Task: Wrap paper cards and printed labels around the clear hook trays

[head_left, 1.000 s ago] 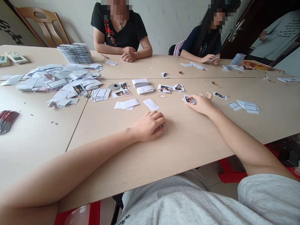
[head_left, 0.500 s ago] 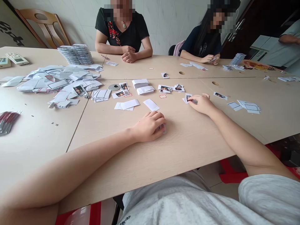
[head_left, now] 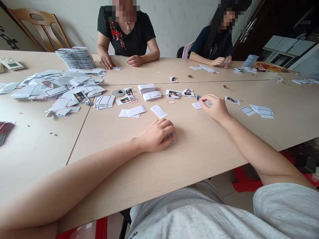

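My left hand (head_left: 159, 134) rests on the table with its fingers curled round a small clear packet (head_left: 172, 138), which shows at the fingertips. Further right, my right hand (head_left: 214, 105) pinches a small dark-printed card (head_left: 198, 97) that stands tilted up from the table. Just below that card lies a white slip (head_left: 196, 105). Between my hands and beyond them are printed cards (head_left: 173, 94) and a white slip (head_left: 159, 112). Two stacks of folded white papers (head_left: 147, 88) sit a little further left.
A large heap of white papers (head_left: 52, 87) covers the left, with stacked packets (head_left: 83, 58) behind it. A tape roll (head_left: 119, 93) lies near the middle. Black-framed labels (head_left: 264, 111) lie at right. Two people sit across the table, their hands on small items.
My right hand has lifted the printed card off the white slip and tilted it up. My left hand stays put. The person opposite has moved their hands apart. The view has shifted slightly.
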A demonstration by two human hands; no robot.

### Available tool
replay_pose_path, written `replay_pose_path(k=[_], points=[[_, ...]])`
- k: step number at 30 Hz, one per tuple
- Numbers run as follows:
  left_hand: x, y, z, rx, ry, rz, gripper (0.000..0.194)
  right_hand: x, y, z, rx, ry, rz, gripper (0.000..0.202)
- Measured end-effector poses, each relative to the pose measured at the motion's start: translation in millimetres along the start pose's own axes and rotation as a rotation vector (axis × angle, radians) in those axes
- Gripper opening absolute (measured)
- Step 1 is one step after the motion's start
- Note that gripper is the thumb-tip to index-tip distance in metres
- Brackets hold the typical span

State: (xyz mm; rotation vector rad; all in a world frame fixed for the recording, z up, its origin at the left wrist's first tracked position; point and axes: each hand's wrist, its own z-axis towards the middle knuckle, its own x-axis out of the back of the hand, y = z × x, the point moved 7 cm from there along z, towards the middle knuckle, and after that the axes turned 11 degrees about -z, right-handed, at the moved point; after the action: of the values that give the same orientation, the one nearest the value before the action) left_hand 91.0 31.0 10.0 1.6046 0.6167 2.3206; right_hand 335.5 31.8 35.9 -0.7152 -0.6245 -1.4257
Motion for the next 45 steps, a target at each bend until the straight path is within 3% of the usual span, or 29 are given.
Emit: replay_pose_path(k=[3,7,12,18,30,39,45], points=[[3.3,3.3,0.4,0.012,0.021,-0.084,0.031,27.9,-42.0,-6.3,0.168,0.09,0.127,0.014],[12.5,0.0,-0.4,0.169,0.142,-0.281,0.034,51.5,-102.5,-25.3,0.428,0.127,0.281,0.019],[16.5,0.7,-1.1,0.224,0.248,-0.422,0.031,49.3,-142.9,-42.1,0.532,0.151,0.264,0.016],[17.2,0.2,-2.1,0.18,0.298,-0.405,0.025,41.6,-142.8,-43.2,0.472,0.162,0.333,0.017],[14.9,-3.5,-0.9,0.176,0.272,-0.433,0.029,36.4,-145.9,-44.8,0.463,0.079,0.418,0.021],[15.6,-2.1,-1.1,0.154,0.287,-0.392,0.025,33.4,-140.8,-41.6,0.469,0.047,0.447,0.016],[14.6,-0.5,-0.9,0.137,0.255,-0.342,0.028,26.5,-133.2,-38.5,0.376,-0.038,0.548,0.004]])
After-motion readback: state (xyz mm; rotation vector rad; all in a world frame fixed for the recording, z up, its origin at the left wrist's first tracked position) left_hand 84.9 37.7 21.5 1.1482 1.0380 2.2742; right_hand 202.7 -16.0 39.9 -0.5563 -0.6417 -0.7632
